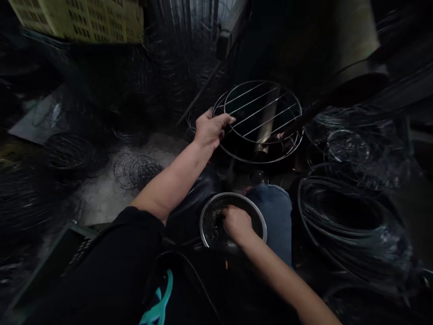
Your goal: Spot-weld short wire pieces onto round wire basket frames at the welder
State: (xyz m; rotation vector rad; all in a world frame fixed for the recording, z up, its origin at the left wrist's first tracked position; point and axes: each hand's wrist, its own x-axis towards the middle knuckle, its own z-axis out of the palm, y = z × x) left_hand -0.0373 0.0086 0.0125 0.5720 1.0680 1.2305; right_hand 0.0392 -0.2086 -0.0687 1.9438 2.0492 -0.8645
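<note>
Left hand [210,129] grips a round wire rack [260,109], seemingly steadying it; right hand [238,224], grasp unclear, sits inside a metal bowl [233,194].

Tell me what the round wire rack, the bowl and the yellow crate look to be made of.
Wire rack: apparently bare metal, smooth and silvery; its thin bars catch bright glints.
Bowl: probably metal, perhaps stainless steel; the rim has a pale grey sheen, though the inside is dark.
Yellow crate: likely moulded plastic, fairly dull; its wall shows regular slots.
</note>
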